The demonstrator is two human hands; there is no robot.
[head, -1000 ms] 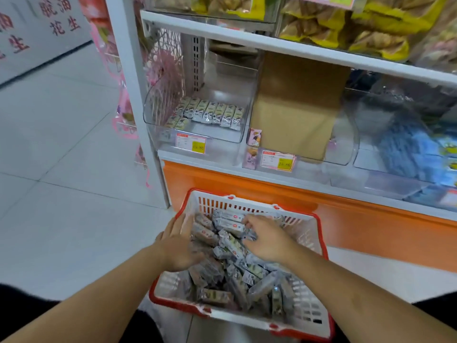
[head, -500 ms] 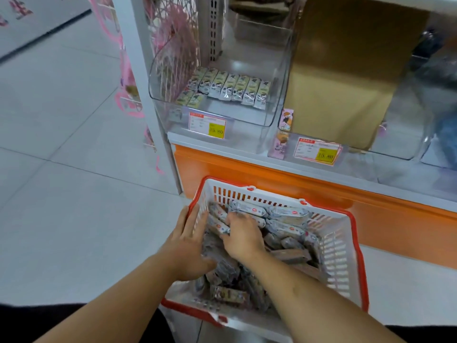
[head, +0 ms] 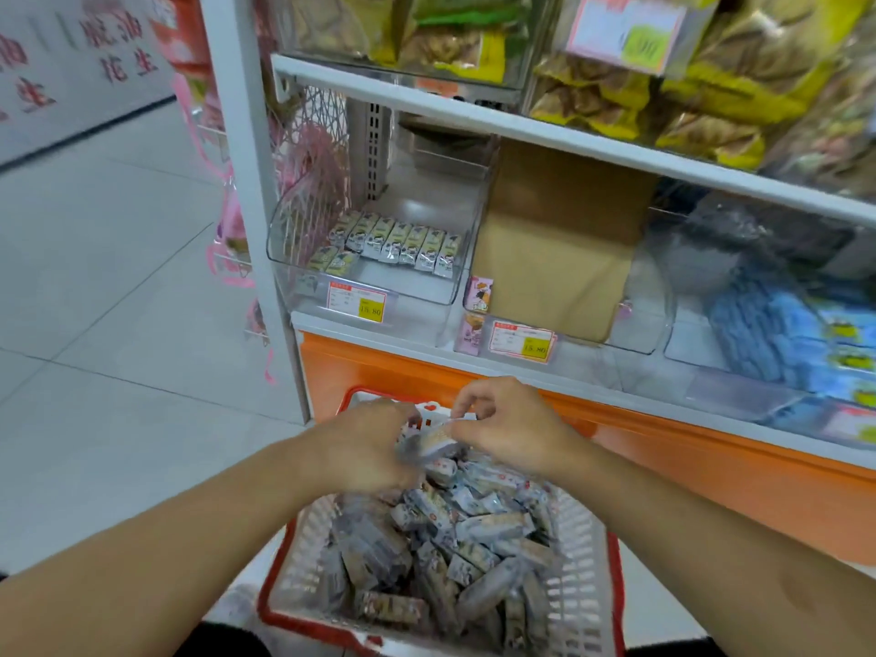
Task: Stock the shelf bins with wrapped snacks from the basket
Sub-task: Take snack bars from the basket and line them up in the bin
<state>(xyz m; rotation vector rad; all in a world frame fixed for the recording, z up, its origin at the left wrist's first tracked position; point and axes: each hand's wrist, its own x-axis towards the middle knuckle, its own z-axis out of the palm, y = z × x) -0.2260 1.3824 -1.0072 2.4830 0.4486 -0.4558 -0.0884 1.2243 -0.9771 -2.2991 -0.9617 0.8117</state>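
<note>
A white basket with a red rim [head: 303,552] sits below me, full of several wrapped snacks [head: 474,533]. My left hand [head: 365,443] and my right hand [head: 512,424] are raised above its far end, both closed around a small bunch of wrapped snacks [head: 431,441] held between them. On the lower shelf a clear bin [head: 426,296] holds a row of several wrapped snacks [head: 398,241] along its back, with two more at the left.
A brown cardboard box [head: 554,248] fills the neighbouring clear bin. Blue packs [head: 777,334] lie in bins at the right. Yellow snack bags [head: 616,92] crowd the upper shelf. An orange shelf base [head: 663,462] runs behind the basket. Tiled floor [head: 118,324] spreads left.
Both hands have come up out of the basket's pile with a bunch of wrapped snacks between them. The view has tilted upward toward the shelf.
</note>
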